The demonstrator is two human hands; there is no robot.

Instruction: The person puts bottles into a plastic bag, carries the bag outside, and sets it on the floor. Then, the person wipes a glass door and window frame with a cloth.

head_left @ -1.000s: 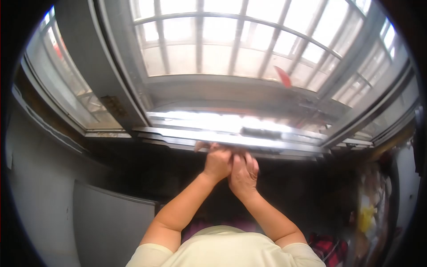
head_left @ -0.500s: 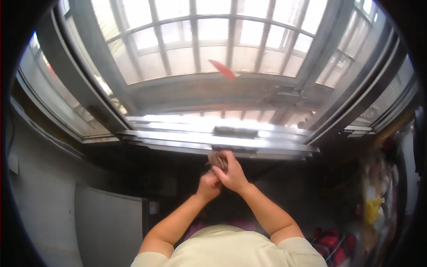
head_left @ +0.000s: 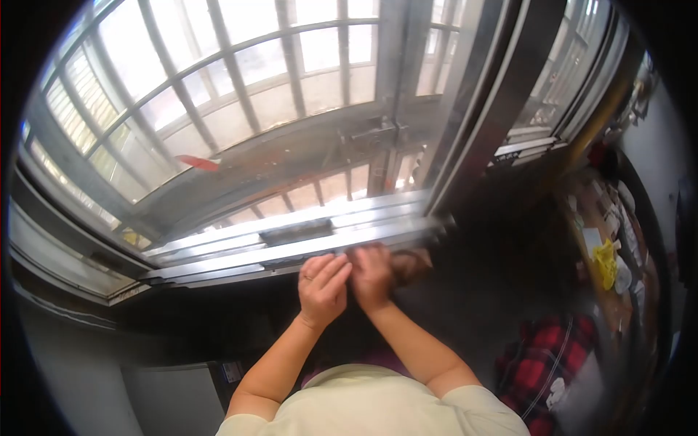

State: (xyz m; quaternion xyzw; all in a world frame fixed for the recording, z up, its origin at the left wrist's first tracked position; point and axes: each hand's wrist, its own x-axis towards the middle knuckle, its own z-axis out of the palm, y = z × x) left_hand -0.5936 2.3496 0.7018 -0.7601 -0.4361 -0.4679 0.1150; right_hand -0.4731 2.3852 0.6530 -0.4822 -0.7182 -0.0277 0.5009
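A window with a metal track [head_left: 291, 254] spans the middle of the view, in front of both hands. My left hand [head_left: 323, 289] rests at the near edge of the track, its fingers together and bent; anything under them is hidden. Right beside it, my right hand [head_left: 372, 276] is closed on a brown cloth [head_left: 411, 266], which hangs out to the right of the fingers. That hand and the cloth are somewhat blurred.
Metal bars [head_left: 291, 65] stand beyond the glass, with a red piece [head_left: 198, 163] near their base. An upright frame [head_left: 502, 94] rises at the right. Red-black checked fabric [head_left: 545, 356] and a yellow item [head_left: 604, 263] lie at the right.
The view has turned to the right, and window and track have shifted left in it. The hands, together with the cloth half a second ago, now sit side by side, the cloth at the right hand.
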